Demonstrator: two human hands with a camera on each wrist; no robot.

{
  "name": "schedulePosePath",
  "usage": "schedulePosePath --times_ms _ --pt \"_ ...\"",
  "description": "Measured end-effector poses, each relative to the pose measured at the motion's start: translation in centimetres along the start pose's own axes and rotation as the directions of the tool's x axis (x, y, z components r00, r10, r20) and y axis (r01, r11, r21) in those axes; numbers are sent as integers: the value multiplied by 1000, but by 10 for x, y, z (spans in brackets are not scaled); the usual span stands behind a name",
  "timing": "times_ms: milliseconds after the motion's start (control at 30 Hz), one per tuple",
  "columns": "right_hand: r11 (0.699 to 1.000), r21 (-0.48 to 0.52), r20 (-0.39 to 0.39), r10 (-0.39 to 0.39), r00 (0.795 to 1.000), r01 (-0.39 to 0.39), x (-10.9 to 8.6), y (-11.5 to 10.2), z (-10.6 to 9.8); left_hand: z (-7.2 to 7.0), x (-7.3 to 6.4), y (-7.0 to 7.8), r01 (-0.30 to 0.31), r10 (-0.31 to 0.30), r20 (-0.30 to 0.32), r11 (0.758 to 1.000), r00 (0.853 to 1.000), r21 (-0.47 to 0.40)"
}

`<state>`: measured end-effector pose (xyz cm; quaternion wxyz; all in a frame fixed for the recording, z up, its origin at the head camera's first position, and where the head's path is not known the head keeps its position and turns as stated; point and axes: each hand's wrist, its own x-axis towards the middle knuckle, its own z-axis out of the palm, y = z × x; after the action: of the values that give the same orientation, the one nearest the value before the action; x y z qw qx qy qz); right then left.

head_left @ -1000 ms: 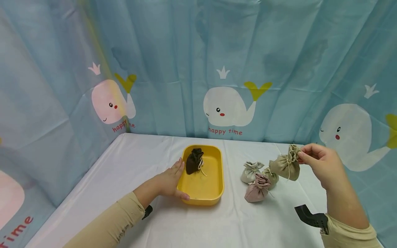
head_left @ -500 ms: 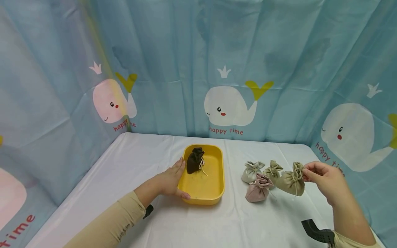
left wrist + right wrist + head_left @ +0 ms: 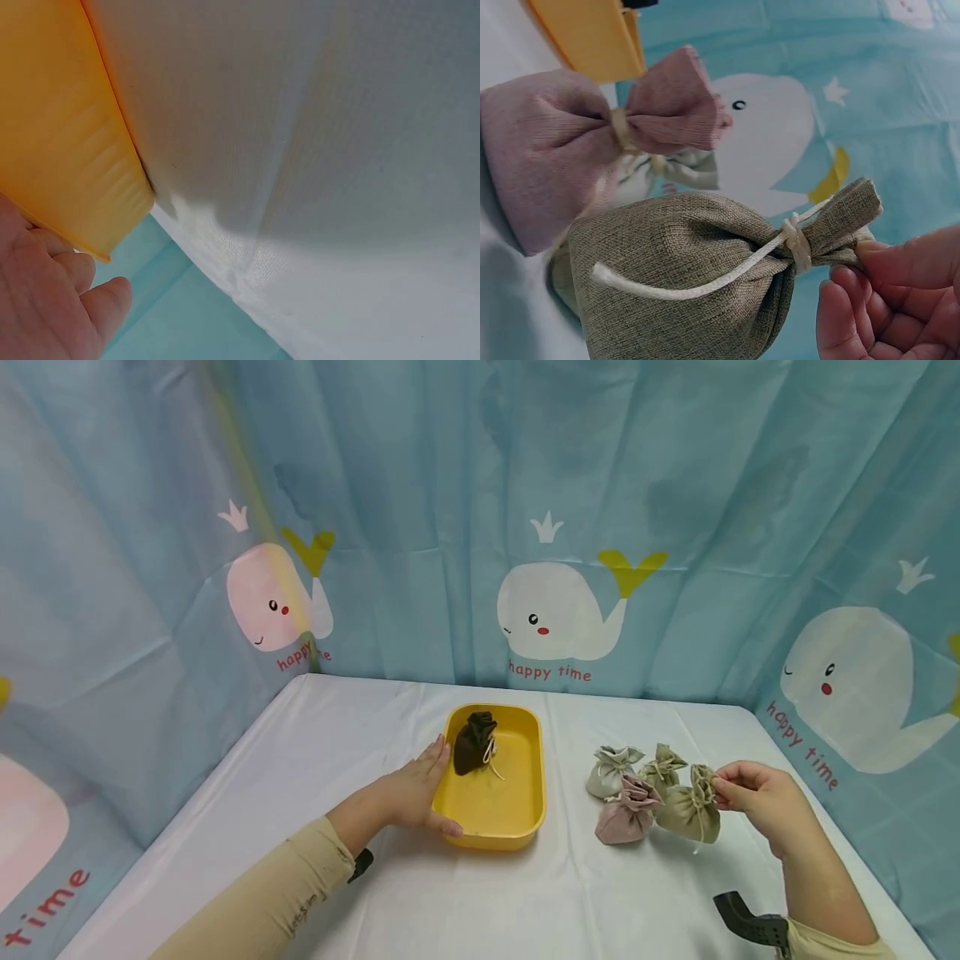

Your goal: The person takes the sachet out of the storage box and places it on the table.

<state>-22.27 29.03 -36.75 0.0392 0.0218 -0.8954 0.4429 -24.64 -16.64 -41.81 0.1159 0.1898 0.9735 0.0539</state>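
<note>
My right hand (image 3: 761, 797) pinches the gathered neck of an olive-beige drawstring pouch (image 3: 688, 814). In the right wrist view this pouch (image 3: 690, 277) shows coarse cloth and a white cord, with thumb and fingertips at its neck. Close beside it sit a pink pouch (image 3: 625, 814), a pale grey-white pouch (image 3: 607, 772) and a second olive-beige pouch (image 3: 662, 768), partly hidden. My left hand (image 3: 408, 789) rests with spread fingers along the left rim of a yellow tray (image 3: 491, 835). Inside the tray, a dark brown pouch (image 3: 472, 747) lies at the back left.
A white cloth (image 3: 480, 910) covers the table. Behind and at both sides hangs a blue curtain (image 3: 420, 485) with whale prints. A black wrist mount (image 3: 750, 922) juts out from the right forearm.
My right hand has lowered the olive-beige pouch to beside the pink one, uncovering the second olive-beige pouch. The left hand stays on the tray. The head view has shifted slightly.
</note>
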Motion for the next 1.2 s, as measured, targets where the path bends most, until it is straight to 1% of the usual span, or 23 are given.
schedulePosePath --times_ms 200,333,567,767,933,1200 --pt "999 16 59 50 997 -51 10 10 19 -1 0 0 -5 5 -2 1000 1000 -3" --pt "995 29 93 95 991 -98 15 16 28 -2 1 0 -5 5 3 1000 1000 2" --pt "994 8 96 111 989 -112 22 25 29 -3 1 1 -2 2 7 1000 1000 6" --pt "989 3 104 144 984 -145 23 29 29 -4 -1 2 -11 11 5 1000 1000 -2" --pt "989 -14 98 145 985 -145 24 31 29 -4 -2 1 -12 12 -6 1000 1000 11" --pt "985 -40 91 168 982 -165 18 32 21 -1 -1 1 11 -11 10 1000 1000 -29"
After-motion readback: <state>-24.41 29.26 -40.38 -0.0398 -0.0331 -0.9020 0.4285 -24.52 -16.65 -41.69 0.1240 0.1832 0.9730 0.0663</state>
